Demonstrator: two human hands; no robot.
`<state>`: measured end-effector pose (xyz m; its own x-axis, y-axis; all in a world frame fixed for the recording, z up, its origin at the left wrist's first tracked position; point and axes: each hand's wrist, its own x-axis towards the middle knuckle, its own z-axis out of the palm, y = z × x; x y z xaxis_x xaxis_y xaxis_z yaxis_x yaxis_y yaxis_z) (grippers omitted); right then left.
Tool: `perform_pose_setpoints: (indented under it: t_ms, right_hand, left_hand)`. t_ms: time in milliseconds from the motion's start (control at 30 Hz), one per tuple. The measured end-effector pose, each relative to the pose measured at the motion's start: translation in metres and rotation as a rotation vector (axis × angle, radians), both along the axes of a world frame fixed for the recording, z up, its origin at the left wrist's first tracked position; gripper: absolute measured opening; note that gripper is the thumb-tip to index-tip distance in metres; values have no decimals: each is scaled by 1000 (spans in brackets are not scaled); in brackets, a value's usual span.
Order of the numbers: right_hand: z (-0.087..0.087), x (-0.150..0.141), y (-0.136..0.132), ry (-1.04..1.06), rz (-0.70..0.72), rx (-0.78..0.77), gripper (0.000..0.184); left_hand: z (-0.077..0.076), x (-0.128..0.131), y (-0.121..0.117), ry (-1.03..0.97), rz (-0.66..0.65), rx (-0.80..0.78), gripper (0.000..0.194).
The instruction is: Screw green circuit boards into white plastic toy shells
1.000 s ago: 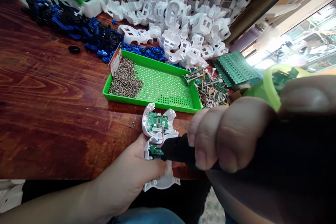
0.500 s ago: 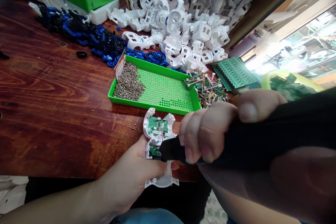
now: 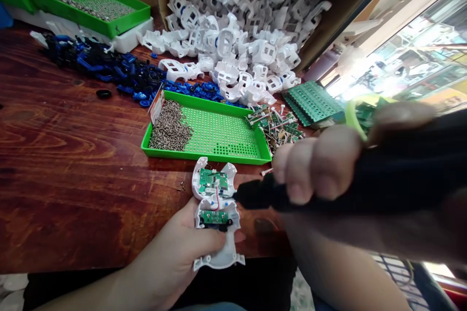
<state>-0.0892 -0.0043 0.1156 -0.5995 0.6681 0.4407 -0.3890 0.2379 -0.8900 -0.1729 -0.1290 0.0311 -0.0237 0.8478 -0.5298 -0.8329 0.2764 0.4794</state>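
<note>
My left hand [image 3: 186,248] is closed round a white plastic shell [image 3: 216,223] at the table's front edge. Two small green circuit boards [image 3: 213,181] sit inside the shell, joined by a red wire. My right hand [image 3: 321,165] grips a black electric screwdriver [image 3: 365,180]; its tip sits at the shell's right side, level with the gap between the boards.
A green perforated tray [image 3: 219,131] with a heap of screws [image 3: 168,129] lies just beyond the shell. Behind it are loose circuit boards [image 3: 280,124], green board panels [image 3: 310,102], blue and black parts [image 3: 109,65], a pile of white shells [image 3: 237,34] and more green trays [image 3: 87,5].
The screwdriver tip has lifted off the lower board and moved up and right, so that board now shows. The view has shifted a little.
</note>
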Motion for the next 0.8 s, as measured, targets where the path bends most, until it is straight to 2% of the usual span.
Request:
perform_pose_setpoints:
  t_ms: [133, 200, 267, 400, 800]
  right_hand:
    - [-17, -14, 39, 310, -316, 64, 14]
    - [-29, -24, 62, 342, -428, 133, 14]
    - [-39, -31, 80, 323, -481, 166, 14]
    - [-49, -38, 98, 274, -483, 179, 16]
    - [-60, -44, 103, 244, -470, 224, 14]
  left_hand:
    - [3, 0, -2, 19, -36, -50, 37]
    - [4, 0, -2, 27, -35, -68, 38]
    - [5, 1, -3, 26, -25, -82, 39]
    - [7, 1, -3, 15, -36, -73, 37]
    - [3, 0, -4, 14, -45, -86, 34]
